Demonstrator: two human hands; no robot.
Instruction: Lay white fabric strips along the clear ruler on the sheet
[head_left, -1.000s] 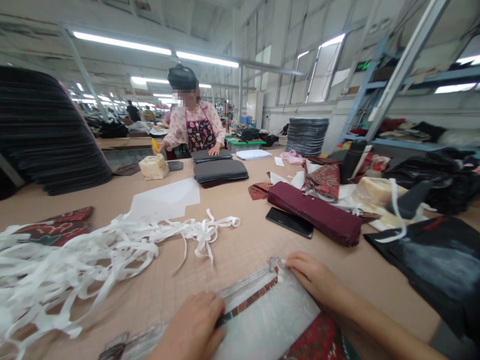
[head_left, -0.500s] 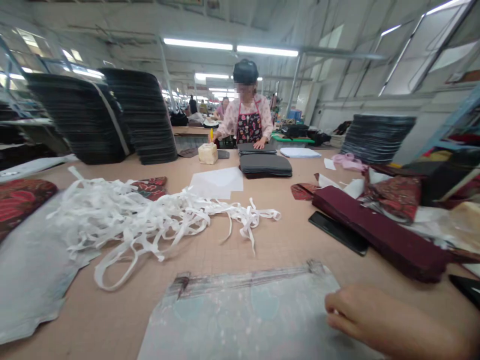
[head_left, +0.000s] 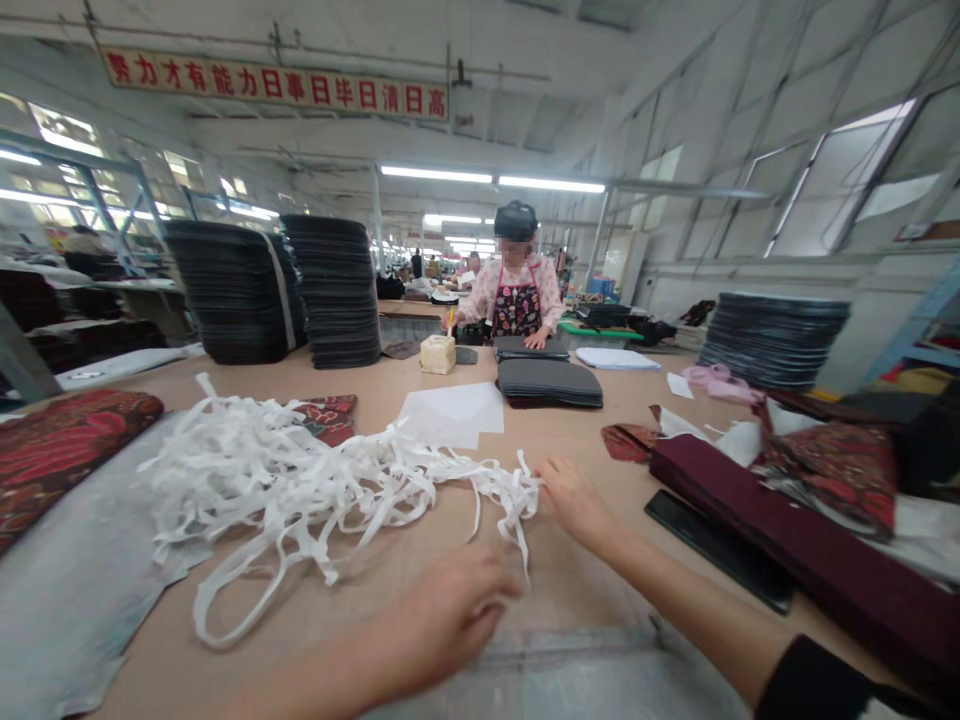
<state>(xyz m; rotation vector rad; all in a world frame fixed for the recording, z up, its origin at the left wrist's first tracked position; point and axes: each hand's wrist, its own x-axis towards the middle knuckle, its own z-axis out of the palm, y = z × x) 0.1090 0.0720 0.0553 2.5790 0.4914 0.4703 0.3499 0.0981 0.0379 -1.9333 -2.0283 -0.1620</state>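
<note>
A tangled heap of white fabric strips (head_left: 300, 470) spreads across the left and middle of the brown tabletop (head_left: 585, 590). At the heap's right end, my right hand (head_left: 574, 497) has its fingers closed on the strips. My left hand (head_left: 457, 610) hovers nearer to me, blurred, with its fingers curled; what it holds, if anything, is hidden. Beneath and beyond it lies a pale patterned sheet (head_left: 570, 675) at the bottom edge, partly covered by my left arm.
Across the table a person (head_left: 517, 290) stands behind dark stacked panels (head_left: 550, 383). Tall black stacks (head_left: 334, 290) rise at the back left. To the right lie a phone (head_left: 716, 545), a maroon fabric roll (head_left: 795, 540) and patterned scraps (head_left: 832, 460).
My right hand has moved forward and left from the pale sheet to the white strips. My left hand has come into view. The camera has tilted up.
</note>
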